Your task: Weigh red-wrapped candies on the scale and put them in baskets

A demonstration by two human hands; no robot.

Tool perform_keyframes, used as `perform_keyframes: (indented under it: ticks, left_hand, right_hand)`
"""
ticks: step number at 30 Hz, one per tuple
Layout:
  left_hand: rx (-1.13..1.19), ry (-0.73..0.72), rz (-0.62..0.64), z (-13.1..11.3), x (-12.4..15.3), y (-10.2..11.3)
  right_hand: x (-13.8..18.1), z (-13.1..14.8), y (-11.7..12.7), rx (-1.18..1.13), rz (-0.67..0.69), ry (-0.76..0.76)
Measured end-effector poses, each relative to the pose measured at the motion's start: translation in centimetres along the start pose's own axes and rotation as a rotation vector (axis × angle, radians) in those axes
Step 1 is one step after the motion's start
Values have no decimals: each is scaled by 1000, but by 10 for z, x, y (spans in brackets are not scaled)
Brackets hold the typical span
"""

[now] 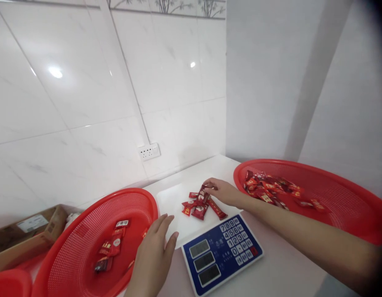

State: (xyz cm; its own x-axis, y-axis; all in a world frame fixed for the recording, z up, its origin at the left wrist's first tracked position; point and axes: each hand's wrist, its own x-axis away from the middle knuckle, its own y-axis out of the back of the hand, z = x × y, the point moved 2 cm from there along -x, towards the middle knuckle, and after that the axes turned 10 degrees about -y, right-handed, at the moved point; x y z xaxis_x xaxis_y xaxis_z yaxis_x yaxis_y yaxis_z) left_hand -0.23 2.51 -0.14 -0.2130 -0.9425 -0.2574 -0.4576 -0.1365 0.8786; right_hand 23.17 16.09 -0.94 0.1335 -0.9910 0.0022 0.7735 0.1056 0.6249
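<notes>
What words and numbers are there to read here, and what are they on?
"7 8 9": top row of the scale's number keys
"4 5 6": next row
"1 2 3": row below
"0" and ".": under those
Other keys and panel writing: too blurred to read
Screens: no digits I can make out
Red wrappers: print too blurred
Box label: too small

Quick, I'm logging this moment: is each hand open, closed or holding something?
Left hand: open, no item visible in it.
Right hand: closed on a dark red packet; whether it's lifted, I can't tell.
</notes>
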Motion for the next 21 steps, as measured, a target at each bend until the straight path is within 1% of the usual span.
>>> perform_keyframes:
  ticks: [2, 4, 6, 9, 12, 16, 19, 21]
  left_hand:
    - [-3, 4, 0, 0, 0, 0]
    - [-8, 5, 5, 0, 1, 0]
    - [-10, 6, 7, 0, 0, 0]
    - [-5, 1, 7, 0, 0, -1]
    - [-5, -1, 11, -1, 0, -1]
    - [-8, 0, 19, -1, 1, -1]
    - [-8, 3, 18, -1, 1, 0]
    - [-6, 5, 14, 0, 2, -1]
  right_hand:
    - [1, -3, 0, 125, -73, 48]
    - [4, -5, 2, 209, -93, 85]
    - [11, -5, 3, 261, -61, 120]
    - [26, -6, 0, 333, 22, 187]
    - [36, -12, -6, 353, 84, 217]
    - [41, -18, -13, 287, 101, 281]
    - [41, -14, -14, 278, 103, 316]
    - [42, -7, -15, 332, 81, 327]
